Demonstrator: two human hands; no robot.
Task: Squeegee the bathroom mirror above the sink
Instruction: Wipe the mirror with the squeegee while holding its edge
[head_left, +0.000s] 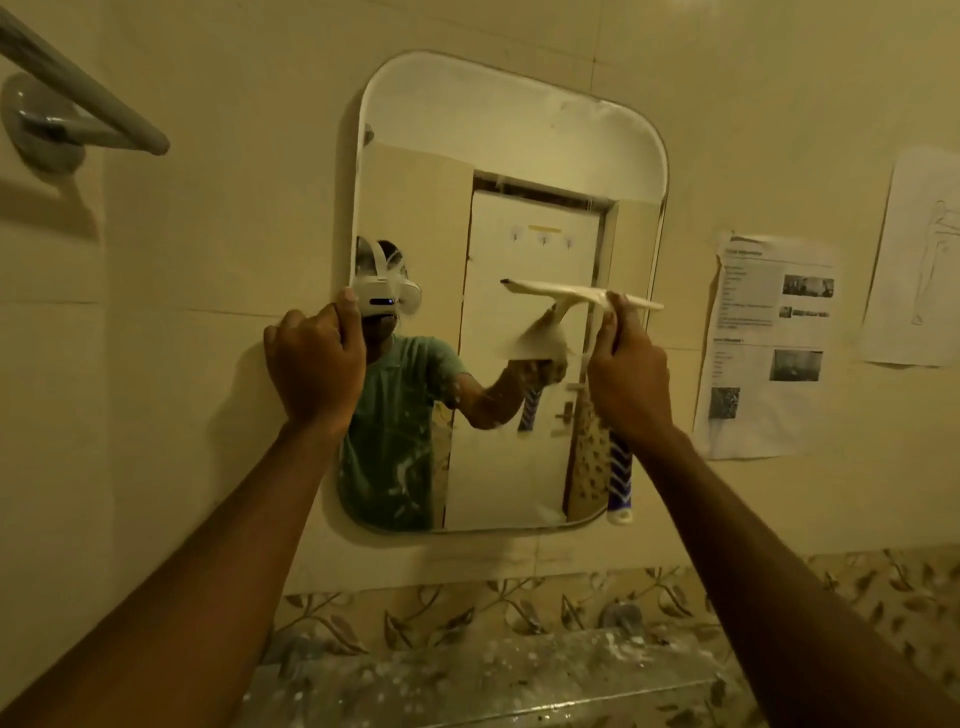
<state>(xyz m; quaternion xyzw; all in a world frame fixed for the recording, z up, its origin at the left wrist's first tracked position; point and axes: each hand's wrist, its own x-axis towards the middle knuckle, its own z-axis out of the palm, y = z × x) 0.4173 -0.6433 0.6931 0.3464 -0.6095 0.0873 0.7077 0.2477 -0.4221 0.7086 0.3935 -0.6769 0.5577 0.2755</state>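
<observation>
Mirror (511, 130) is fixed to the tiled wall above the sink, and its nine o'clock edge is gripped by the left hand (314, 366), likely to steady it. Squeegee (582, 293) is clasped by the right hand (628, 379), its blade laid level against the glass toward three o'clock, apparently for a downward pull.

The squeegee (582, 293) has a cream-white blade bar, and its handle below the right hand (628, 379) is blue with white chevron stripes, ending in a white tip. The wall (234, 218) is pale cream tile. A border strip (467, 613) under the mirror (519, 130) carries a brown leaf-and-vine pattern on beige. In the reflection a shirt is green, flecked with white. Two white paper sheets (769, 343) bear black print and dark photos. The towel bar (78, 88) is grey.
</observation>
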